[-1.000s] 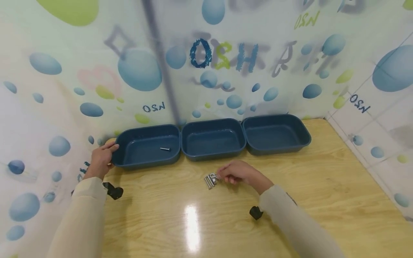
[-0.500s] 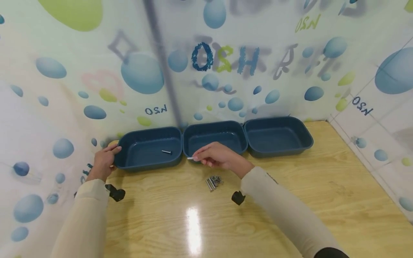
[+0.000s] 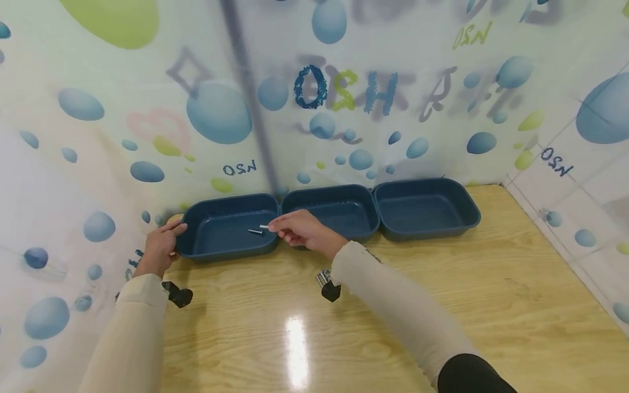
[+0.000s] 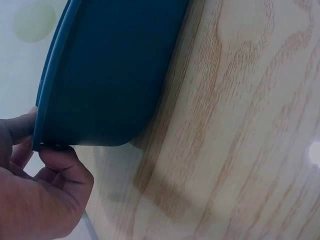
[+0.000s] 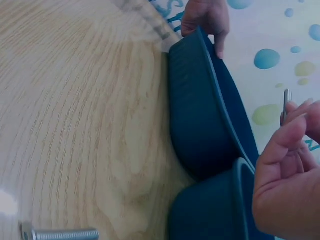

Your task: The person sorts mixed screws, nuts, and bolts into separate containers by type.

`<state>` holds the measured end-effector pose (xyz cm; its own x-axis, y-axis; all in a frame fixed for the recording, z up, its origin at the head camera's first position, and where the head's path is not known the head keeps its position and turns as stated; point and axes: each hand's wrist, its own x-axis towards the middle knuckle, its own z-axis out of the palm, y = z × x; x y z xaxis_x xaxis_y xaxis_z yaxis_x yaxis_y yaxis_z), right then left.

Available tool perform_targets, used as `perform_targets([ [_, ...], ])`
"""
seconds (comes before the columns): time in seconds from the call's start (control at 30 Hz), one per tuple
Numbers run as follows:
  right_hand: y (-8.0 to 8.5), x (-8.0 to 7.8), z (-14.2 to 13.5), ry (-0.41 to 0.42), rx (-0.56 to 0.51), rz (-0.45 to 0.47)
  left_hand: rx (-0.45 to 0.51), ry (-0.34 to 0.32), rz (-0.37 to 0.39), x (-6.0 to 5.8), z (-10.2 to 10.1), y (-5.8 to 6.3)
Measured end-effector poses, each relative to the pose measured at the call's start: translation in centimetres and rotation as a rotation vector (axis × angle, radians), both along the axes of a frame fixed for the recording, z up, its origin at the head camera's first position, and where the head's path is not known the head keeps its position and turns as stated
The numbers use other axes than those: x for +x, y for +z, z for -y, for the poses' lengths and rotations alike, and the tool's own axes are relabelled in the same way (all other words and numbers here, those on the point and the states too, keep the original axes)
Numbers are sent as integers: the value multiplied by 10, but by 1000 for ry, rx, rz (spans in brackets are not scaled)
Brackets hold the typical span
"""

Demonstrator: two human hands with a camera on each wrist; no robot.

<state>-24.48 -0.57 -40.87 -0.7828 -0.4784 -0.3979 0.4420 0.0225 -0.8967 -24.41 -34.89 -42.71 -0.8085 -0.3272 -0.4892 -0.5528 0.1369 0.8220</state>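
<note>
At the far left my left hand [image 3: 158,248] grips the end of the left blue plastic bin [image 3: 216,226]. The left wrist view shows thumb and fingers pinching its rim [image 4: 44,95]. My right hand [image 3: 307,230] pinches a small metal bolt [image 3: 264,226] between thumb and fingertips, held over the right end of that same bin. Another bolt [image 3: 255,232] lies on the bin's floor, just left of the pinched one. In the right wrist view the shank of the held bolt [image 5: 287,102] sticks up from the fingertips; its head is hidden.
A middle bin [image 3: 354,215], partly behind my right hand, and a right bin [image 3: 425,210] continue the row along the patterned wall. On the wooden table, several metal fasteners [image 3: 321,277] lie partly covered by the right wrist camera [image 3: 331,291]. One table bolt [image 5: 65,234] shows up close.
My right hand has lifted a bolt from the fasteners on the table and carried it left, past the middle bin, to over the left bin. The left hand has stayed on the bin's end.
</note>
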Motion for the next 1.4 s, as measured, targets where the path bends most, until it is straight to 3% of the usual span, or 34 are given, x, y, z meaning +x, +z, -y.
perform_targets([
  [0.2,-6,-7,17,-55,7,14,16,2,-11,0,1,-2],
  [0.53,-7,-10,30,-52,-21,30,17,-10,-10,0,0,-2],
  [1.03,-7,-11,28,-16,-6,24,28,-11,27,1,0,0],
  [1.4,-1,-5,22,27,4,-11,27,-24,6,1,-1,0],
])
